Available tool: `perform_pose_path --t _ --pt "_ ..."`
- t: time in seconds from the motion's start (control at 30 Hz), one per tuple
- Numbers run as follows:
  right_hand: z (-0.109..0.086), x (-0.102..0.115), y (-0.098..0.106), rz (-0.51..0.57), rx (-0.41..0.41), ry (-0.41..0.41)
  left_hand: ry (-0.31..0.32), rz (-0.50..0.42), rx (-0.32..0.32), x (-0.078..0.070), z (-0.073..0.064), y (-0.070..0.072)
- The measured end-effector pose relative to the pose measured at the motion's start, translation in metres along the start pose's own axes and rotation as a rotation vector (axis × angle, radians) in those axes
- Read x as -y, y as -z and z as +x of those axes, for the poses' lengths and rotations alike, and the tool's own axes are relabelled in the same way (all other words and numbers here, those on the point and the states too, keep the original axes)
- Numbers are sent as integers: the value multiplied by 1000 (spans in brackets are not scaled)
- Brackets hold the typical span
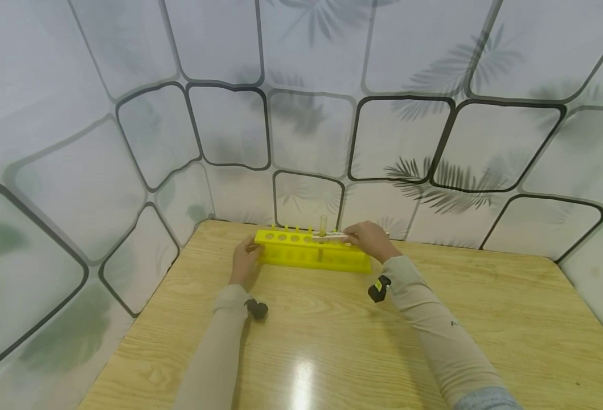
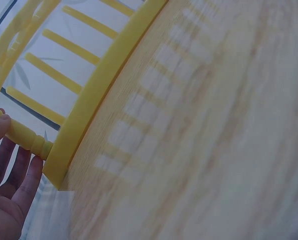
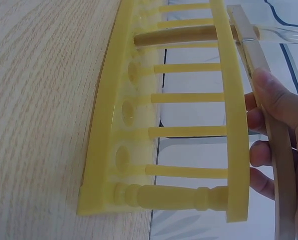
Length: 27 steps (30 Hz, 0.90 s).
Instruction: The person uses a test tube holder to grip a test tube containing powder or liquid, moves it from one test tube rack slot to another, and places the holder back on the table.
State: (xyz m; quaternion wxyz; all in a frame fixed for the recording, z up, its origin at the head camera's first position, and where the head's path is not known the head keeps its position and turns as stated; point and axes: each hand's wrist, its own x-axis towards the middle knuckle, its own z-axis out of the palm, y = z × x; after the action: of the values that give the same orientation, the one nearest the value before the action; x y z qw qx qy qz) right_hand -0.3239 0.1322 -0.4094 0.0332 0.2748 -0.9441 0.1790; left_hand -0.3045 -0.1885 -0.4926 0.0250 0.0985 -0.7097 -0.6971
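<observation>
A yellow test tube rack [image 1: 291, 257] stands on the table with a row of round holes along its top. My left hand [image 1: 243, 262] holds its left end, with thumb and fingers about the end post [image 2: 24, 135] in the left wrist view. One glass test tube [image 1: 323, 223] stands upright in the rack, right of the middle, with brown liquid [image 3: 183, 35] in its lower part. My right hand [image 1: 372, 239] grips a wooden test tube holder [image 3: 278, 165] between thumb and fingers. The holder's jaws lie around the tube, just above the rack's top bar.
The wooden table [image 1: 301, 324] reflects a bright light near its front. Behind the rack, a pale curtain [image 1: 306, 136] with dark outlines and leaf prints hangs close to the table's back edge.
</observation>
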Motion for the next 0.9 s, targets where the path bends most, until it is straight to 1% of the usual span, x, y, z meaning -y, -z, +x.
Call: perform_pose_path --t 0.3,0.47,0.6,0.77,0.9 --pt "1 1 0 8 9 24 -6 32 0 0 0 2" --pt "2 0 1 3 20 27 -26 89 -1 1 3 3" --pt "2 1 1 5 33 21 -39 108 -3 2 5 3" --pt "2 4 3 14 48 -4 -32 84 0 3 5 3" --pt "3 5 3 6 54 -6 -26 68 5 1 4 3"
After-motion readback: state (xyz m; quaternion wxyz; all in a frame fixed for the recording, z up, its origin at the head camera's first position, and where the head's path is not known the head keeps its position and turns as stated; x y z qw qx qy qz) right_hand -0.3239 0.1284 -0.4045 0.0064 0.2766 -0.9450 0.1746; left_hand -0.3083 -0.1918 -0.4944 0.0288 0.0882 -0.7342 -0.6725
